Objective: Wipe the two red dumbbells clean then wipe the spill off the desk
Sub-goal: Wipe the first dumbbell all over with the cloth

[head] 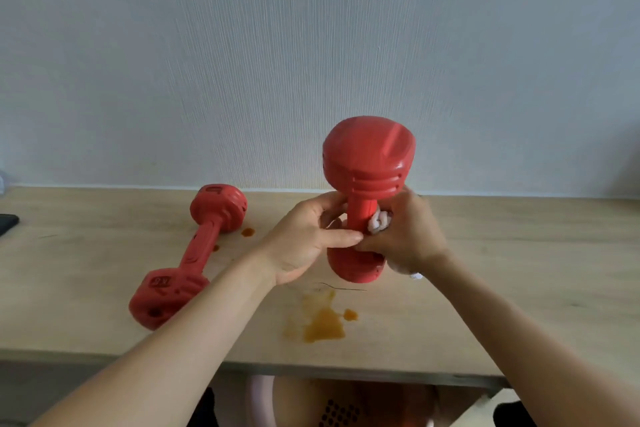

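One red dumbbell [367, 163] stands upright above the wooden desk [502, 253], held between both hands. My left hand [304, 239] grips its handle from the left. My right hand [408, 236] holds a white cloth [379, 221] bunched against the right side of the handle. The second red dumbbell [194, 253] lies flat on the desk to the left, untouched. An orange-brown spill [323, 321] spreads on the desk near the front edge, below the held dumbbell. Smaller orange drops [248, 231] sit beside the lying dumbbell.
A pale wall [311, 45] rises straight behind the desk. A dark flat object [7, 222] lies at the far left edge. Below the desk's front edge a pinkish chair or basket [332, 406] shows.
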Demonstrator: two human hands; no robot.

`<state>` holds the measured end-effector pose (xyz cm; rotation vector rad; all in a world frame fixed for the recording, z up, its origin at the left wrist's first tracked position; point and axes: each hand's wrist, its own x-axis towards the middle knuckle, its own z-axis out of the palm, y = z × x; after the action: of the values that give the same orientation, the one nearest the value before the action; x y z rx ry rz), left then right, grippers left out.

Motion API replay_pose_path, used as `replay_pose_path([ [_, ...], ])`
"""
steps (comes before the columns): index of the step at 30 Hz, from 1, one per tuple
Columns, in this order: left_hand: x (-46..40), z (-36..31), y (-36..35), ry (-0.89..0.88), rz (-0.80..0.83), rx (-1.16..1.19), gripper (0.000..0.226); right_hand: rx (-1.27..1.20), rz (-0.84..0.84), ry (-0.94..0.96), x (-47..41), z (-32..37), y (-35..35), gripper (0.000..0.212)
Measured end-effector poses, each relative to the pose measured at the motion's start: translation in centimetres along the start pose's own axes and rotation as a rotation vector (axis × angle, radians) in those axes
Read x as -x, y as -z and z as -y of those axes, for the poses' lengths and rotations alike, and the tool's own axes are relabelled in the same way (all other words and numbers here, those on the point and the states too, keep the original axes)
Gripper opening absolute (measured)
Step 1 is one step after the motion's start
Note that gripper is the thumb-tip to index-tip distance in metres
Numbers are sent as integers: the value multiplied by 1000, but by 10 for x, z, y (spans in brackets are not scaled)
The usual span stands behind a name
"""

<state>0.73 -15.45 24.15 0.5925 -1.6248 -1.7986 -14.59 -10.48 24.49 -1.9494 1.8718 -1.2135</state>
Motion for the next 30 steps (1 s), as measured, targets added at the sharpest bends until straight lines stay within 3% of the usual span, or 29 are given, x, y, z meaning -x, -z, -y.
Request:
replay_pose_path([
  [4,-5,-14,13,161,-62,93,29,319,-258,337,-7,-10,25,26],
  [8,-20,-32,7,415,71,65,15,588,-327,486,-15,-36,40,18],
  [11,-40,-33,-4,538,146,-74,42,721,-367,618,-17,-47,45,9],
  [14,-51,-24,-24,596,183,-63,48,766,-348,726,-15,-52,47,5],
  [19,-55,-4,-40,471,247,-32,12,825,-241,724,-13,-63,54,11],
  [21,-55,-2,-45,428,202,-79,10,794,-188,716,-14,-66,57,20],
  [25,-58,1,-47,412,90,-190,22,578,-191,549,-12,-67,67,27],
  [28,-59,4,-45,413,15,-136,33,99,-301,90,-5,-58,75,15],
  [30,-59,4,-44,398,-12,-75,32,-377,-336,-222,-3,-53,80,9],
])
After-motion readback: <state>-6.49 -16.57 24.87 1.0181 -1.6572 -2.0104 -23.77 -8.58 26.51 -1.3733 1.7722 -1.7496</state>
